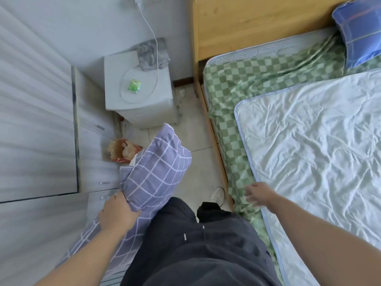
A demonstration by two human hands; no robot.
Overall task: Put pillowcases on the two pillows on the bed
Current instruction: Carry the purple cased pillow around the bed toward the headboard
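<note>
Gripping purple checked pillow, left hand fisted.

Floor strip: narrow open tiles between the wardrobe and the bed frame.
Far end of strip: closed by the nightstand, with a cable hanging above it.
Left side: paper bag on the floor beside the wardrobe.
Middle of strip: the pillow in the left hand fills it.
Bed: the white blanket lies open; right hand hovers at its edge.
Far corner of the bed: blue pillow against the headboard.

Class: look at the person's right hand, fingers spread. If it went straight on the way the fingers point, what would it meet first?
Probably the green checked sheet at the bed's edge: the right hand hovers just above it, though depth is unclear.
</note>
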